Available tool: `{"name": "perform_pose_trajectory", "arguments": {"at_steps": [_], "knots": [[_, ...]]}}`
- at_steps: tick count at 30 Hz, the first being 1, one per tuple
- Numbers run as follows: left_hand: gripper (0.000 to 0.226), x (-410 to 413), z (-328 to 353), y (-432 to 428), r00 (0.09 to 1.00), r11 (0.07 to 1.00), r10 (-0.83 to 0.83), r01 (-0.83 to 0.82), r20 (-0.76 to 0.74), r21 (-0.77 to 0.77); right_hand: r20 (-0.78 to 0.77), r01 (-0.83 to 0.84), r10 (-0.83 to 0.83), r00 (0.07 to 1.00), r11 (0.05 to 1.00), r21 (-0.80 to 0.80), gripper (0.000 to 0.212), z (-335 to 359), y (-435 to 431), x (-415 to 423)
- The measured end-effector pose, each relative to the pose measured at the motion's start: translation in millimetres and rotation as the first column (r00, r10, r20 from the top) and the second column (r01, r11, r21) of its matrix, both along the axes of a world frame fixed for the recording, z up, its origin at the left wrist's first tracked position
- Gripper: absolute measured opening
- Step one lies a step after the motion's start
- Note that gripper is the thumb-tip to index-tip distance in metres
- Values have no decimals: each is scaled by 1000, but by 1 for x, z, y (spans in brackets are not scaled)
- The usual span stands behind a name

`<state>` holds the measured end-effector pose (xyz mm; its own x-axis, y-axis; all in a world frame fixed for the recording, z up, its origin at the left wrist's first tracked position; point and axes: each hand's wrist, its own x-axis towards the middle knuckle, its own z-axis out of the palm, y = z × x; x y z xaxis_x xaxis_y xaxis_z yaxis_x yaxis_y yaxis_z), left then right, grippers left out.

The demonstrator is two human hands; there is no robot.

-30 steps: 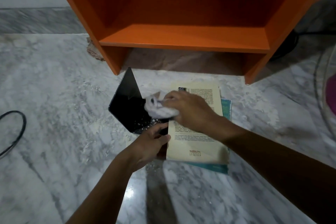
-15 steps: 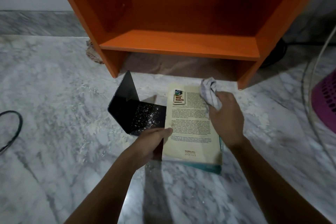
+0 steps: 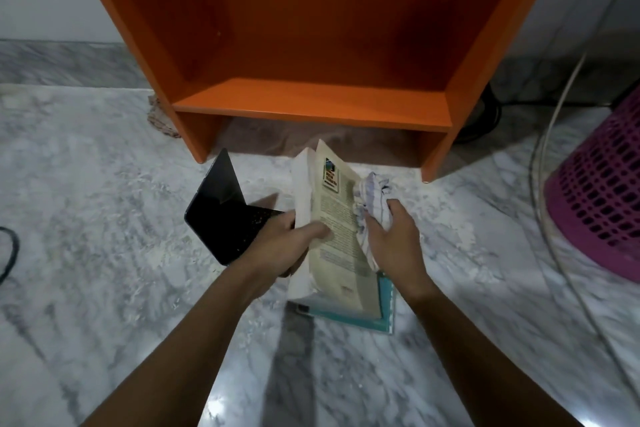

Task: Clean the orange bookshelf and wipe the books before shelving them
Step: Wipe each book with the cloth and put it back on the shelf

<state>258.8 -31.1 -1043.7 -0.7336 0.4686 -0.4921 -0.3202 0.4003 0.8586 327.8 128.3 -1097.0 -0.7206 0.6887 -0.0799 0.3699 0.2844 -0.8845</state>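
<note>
— Books first, then: which step are we on?

— We judge it the wiping step. We hold the book (image 3: 334, 218) tilted up off the floor (image 3: 104, 218), near the centre of view. The bookshelf (image 3: 311, 100) stands at 12 o'clock of it, and the board we can see carries nothing.

— And our hands?

— Our left hand (image 3: 284, 246) comes in from 7 o'clock and grips the page edge. Its thumb presses flat on the cover, and its other fingers curl beneath, mostly hidden. Our right hand (image 3: 391, 243) comes in from 5 o'clock, fingers curled round the bunched cloth (image 3: 372, 194). The cloth touches the book's edge at 3 o'clock.

— What lies around it?

— A teal book (image 3: 382, 308) lies flat on the floor at 6 o'clock. The tilted book's near end is over it or resting on it; we cannot tell which. A black panel (image 3: 221, 218) sits at 9 o'clock, close behind our left hand.

— Next move?

— We think the cloth should run along that edge and over the page block. Our left grip must be firm enough to stop the pages flopping open. Then we turn the book to reach the far cover. Only a wiped book should go up to 12 o'clock.
</note>
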Motion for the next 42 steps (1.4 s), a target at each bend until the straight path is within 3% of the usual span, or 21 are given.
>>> {"name": "perform_pose_trajectory", "arguments": {"at_steps": [3, 5, 8, 12, 13, 15, 18, 19, 22, 24, 25, 27, 29, 31, 33, 34, 36, 38, 42], "knots": [[19, -1, 35, 18, 913, 973, -120, 29, -391, -231, -85, 45, -73, 994, 955, -294, 14, 9, 1, -5], [27, 7, 51, 28, 807, 921, -261, 43, -530, -388, -157, 25, -126, 980, 852, -524, 19, 13, 3, -9], [36, 31, 52, 44, 701, 813, -455, 77, -549, -577, -179, 62, -256, 950, 714, -697, 27, 14, 16, -9], [41, 66, 23, 73, 624, 794, -516, 91, -587, -601, -130, 136, -397, 909, 575, -807, 37, 2, 41, 4], [43, 72, 14, 80, 618, 791, -523, 96, -587, -605, -121, 159, -409, 905, 587, -794, 34, -4, 47, 8], [49, 80, -5, 91, 647, 774, -533, 111, -545, -624, -101, 201, -397, 912, 648, -734, 37, -15, 57, 15], [50, 85, -28, 93, 674, 736, -546, 101, -498, -669, -40, 243, -340, 940, 745, -621, 71, -29, 66, 26], [48, 84, -34, 90, 656, 731, -559, 101, -507, -675, -25, 254, -315, 949, 806, -535, 70, -26, 66, 32], [39, 72, -42, 77, 639, 783, -557, 192, -531, -591, -92, 225, -242, 966, 960, -166, 26, -9, 61, 51], [26, 60, -38, 65, 755, 886, -415, 211, -507, -412, -231, 104, -93, 968, 994, 36, 5, 9, 48, 65], [21, 52, -38, 58, 795, 925, -322, 148, -515, -349, -277, 42, 13, 961, 981, 191, 7, 16, 42, 70], [18, 36, -44, 39, 776, 921, -231, -20, -587, -390, -202, -186, 325, 924, 843, 505, 7, 14, 31, 83], [30, 23, -56, 17, 811, 891, -200, -83, -549, -447, -14, -486, 584, 812, 689, 538, 28, 6, 16, 95], [30, 16, -61, 4, 953, 938, -81, -26, -292, -344, 160, -663, 728, 666, 480, 575, 46, -2, 4, 101], [22, 13, -65, 1, 993, 965, -4, -27, -120, -262, 255, -712, 794, 552, 290, 639, 46, -9, -3, 97], [17, 10, -68, 1, 995, 967, 12, -37, -100, -254, 228, -706, 814, 534, 281, 650, 42, -14, 0, 90], [5, 6, -70, 3, 996, 971, 54, -69, -75, -228, 137, -654, 788, 600, 385, 651, 38, -20, 15, 69], [10, 2, -72, 4, 997, 971, 58, -67, -45, -231, 145, -583, 631, 762, 571, 578, 38, -22, 40, 43], [10, -3, -68, 3, 1000, 964, 6, -10, -18, -265, 184, -315, 257, 949, 716, 623, 40, -14, 99, -11]]}}
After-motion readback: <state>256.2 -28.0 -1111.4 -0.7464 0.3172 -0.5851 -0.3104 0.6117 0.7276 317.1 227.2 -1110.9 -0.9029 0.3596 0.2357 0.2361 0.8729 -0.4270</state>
